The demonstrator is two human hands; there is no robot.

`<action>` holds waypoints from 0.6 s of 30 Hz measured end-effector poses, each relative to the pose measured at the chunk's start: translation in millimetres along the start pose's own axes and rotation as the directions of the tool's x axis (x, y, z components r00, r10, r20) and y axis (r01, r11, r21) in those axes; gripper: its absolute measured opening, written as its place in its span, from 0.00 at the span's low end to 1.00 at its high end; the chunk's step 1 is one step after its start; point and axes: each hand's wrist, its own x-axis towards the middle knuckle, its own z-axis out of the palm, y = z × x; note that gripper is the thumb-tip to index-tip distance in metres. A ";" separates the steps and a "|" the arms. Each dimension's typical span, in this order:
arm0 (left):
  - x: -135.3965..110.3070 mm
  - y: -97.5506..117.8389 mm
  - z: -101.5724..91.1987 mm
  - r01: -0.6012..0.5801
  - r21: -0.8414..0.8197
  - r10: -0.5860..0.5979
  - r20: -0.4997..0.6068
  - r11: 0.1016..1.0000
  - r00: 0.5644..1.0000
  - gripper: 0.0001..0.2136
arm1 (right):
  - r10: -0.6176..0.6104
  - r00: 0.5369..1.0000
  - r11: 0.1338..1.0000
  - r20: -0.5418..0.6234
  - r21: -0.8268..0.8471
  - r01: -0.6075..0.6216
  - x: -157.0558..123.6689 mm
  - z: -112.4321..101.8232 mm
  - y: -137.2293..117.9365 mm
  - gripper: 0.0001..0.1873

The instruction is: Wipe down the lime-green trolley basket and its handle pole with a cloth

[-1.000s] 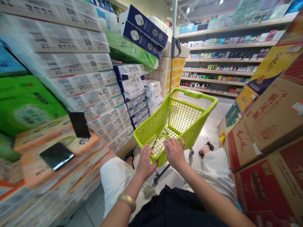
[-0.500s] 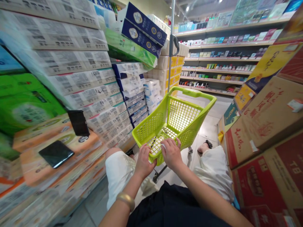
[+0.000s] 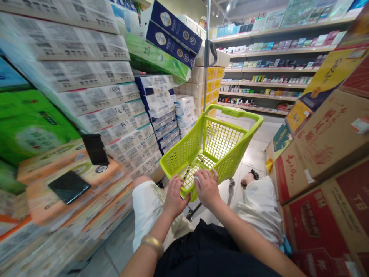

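Observation:
A lime-green plastic shopping cart on casters stands in front of me, its near end between my knees. My left hand grips the left part of the near rim, fingers over the edge and thumb on the outside. Beside it, my right hand lies over the same rim with its fingers curled. A small white piece, like a tissue or wipe, shows at its fingertips; most of it is hidden. Through the grid sides and bottom of the basket I see the pale floor.
Stacked tissue packs rise on my left. A dark phone lies on an orange pack, near a black upright object. Cardboard cartons line my right. Behind the cart are a glass door's handle and stocked shelves.
My right hand has shifted slightly left along the rim, with the white piece at its fingertips. The left hand keeps its hold, and the cart has hardly moved.

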 end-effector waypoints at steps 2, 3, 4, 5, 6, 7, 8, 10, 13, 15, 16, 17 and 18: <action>-0.7 0.8 -0.1 -0.003 -0.002 0.003 -0.004 1.000 1.000 0.11 | -0.065 0.997 0.998 0.036 0.019 0.065 -7.7 4.5 -10.4 0.08; -1.1 1.2 -0.3 -0.007 -0.004 0.007 -0.003 1.000 1.000 0.11 | -0.101 0.993 0.995 0.055 0.027 0.100 -10.9 5.9 -14.0 0.08; -1.4 1.7 -0.6 -0.010 -0.006 0.010 -0.001 1.000 1.000 0.10 | -0.127 0.990 0.992 0.069 0.031 0.125 -12.8 6.3 -15.4 0.08; -1.7 2.3 -0.8 -0.012 -0.006 0.012 -0.001 1.000 1.000 0.10 | -0.136 0.988 0.991 0.074 0.029 0.134 -13.1 5.6 -14.3 0.08; -1.9 3.0 -1.1 -0.012 -0.006 0.012 0.001 1.000 1.000 0.11 | -0.125 0.990 0.992 0.067 0.019 0.124 -11.7 3.9 -10.7 0.08; -2.0 3.8 -1.3 -0.008 -0.004 0.008 0.004 1.000 1.000 0.11 | -0.098 0.994 0.995 0.051 0.004 0.098 -8.9 1.5 -5.2 0.08; -2.0 4.8 -1.4 -0.001 -0.001 0.001 0.008 1.000 1.000 0.11 | -0.062 0.998 0.998 0.028 -0.012 0.062 -5.0 -1.4 1.4 0.08; -1.9 6.7 -1.3 0.017 0.004 -0.017 0.015 1.000 1.000 0.12 | 0.009 1.000 0.999 -0.019 -0.034 -0.010 2.9 -6.5 13.7 0.08; -2.1 8.4 -0.5 0.027 0.012 -0.028 0.013 1.000 1.000 0.12 | 0.053 0.998 0.998 -0.040 -0.039 -0.055 6.3 -8.2 17.3 0.08; -2.6 8.2 0.1 0.022 0.013 -0.022 0.007 1.000 1.000 0.12 | 0.042 0.999 0.999 -0.023 -0.033 -0.042 0.7 -4.5 7.8 0.08; -2.9 7.7 0.1 0.017 0.013 -0.017 0.005 1.000 1.000 0.12 | 0.015 1.000 1.000 -0.005 -0.026 -0.015 -3.5 -2.0 1.2 0.08; -3.2 7.1 0.1 0.010 0.011 -0.010 0.003 1.000 1.000 0.12 | -0.024 0.999 1.000 0.021 -0.018 0.024 -7.7 0.4 -5.3 0.08; -3.5 6.4 -0.1 0.002 0.009 -0.002 0.003 1.000 1.000 0.12 | -0.068 0.996 0.998 0.049 -0.010 0.069 -11.1 2.4 -10.4 0.08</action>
